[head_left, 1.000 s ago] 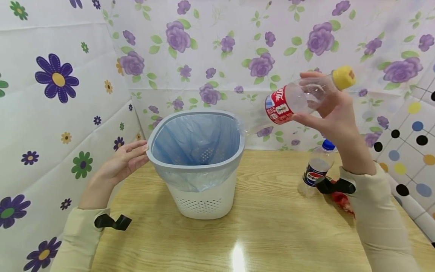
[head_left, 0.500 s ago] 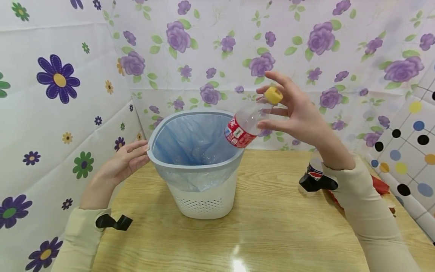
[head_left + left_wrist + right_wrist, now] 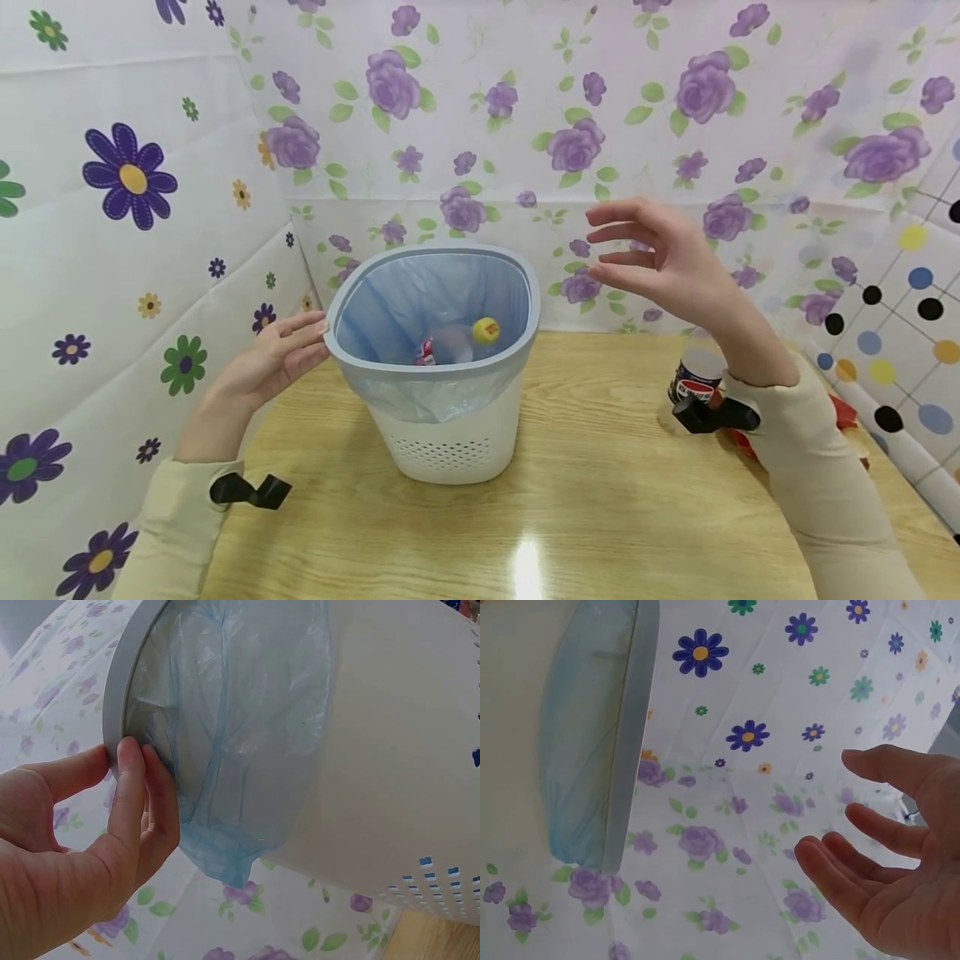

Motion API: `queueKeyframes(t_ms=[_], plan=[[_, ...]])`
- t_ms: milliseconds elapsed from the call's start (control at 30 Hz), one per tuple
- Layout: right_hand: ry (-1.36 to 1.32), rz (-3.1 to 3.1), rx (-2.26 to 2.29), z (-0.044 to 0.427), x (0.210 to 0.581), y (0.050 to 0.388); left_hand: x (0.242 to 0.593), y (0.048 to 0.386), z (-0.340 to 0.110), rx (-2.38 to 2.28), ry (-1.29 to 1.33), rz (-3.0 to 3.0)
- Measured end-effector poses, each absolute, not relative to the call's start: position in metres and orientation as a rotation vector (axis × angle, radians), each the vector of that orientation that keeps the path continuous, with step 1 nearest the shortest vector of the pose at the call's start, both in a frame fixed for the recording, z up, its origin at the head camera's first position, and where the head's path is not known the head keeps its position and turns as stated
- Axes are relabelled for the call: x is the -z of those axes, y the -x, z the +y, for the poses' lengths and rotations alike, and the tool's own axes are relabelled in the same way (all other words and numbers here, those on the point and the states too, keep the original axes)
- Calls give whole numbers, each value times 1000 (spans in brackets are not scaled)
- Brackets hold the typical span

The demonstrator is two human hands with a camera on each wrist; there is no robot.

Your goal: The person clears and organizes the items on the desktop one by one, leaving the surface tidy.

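Observation:
A white trash can [image 3: 442,433] with a grey rim and a light-blue bag lining it stands on the table in the head view. My left hand [image 3: 276,354] is at the left of its rim; in the left wrist view, thumb and fingers pinch the grey rim [image 3: 120,690] over the bag [image 3: 232,735]. Inside the can lies a clear plastic bottle with a yellow cap [image 3: 486,330] and a red label, its lower part hidden by the front rim. My right hand [image 3: 667,258] hovers right of the can, fingers loosely bent and apart, holding nothing.
A plastic bottle with a dark-blue label [image 3: 696,375] stands on the wooden table [image 3: 600,500], partly covered by my right wrist. A red wrapper [image 3: 843,411] lies behind the right forearm. Flowered cloth walls [image 3: 525,125] close off the back and left.
My right hand carried the yellow-capped bottle left to the trash can and let it go. The bottle dropped inside, and the hand drew back slightly right. My left hand stayed at the rim.

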State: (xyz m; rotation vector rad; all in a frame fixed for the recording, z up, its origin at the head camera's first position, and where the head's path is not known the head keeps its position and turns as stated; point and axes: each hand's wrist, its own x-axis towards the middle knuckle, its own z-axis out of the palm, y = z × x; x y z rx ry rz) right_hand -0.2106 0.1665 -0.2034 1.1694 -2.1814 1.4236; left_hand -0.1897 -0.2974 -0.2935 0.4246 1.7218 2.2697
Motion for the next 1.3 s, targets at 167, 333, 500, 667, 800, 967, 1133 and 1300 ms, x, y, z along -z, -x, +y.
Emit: queueKeyframes(t_ms=[167,333,500,667,800,967,1133,1300], plan=[[-1094,-2242,-1310,183,214,214,293,188,-297,-2266,-407,1741],[-1005,-2291,-1319,203,224,218,293,188,-297,-2265,-420,1737],[-941,-2314,-1352,224,235,223,293,188,-298,-2265,-427,1739],[-834,-2334,-1342,242,244,225,293,188,-298,-2253,-427,1761],[-707,-2390,-1322,256,249,224,294,189,-299,-2248,-438,1757],[-593,-2429,-1272,271,255,225,295,190,-298,-2249,-447,1751],[-557,-2408,-1246,284,264,230,294,190,-298,-2249,-443,1757],[-517,-2398,-1258,296,274,235,294,190,-298,-2248,-444,1751]])
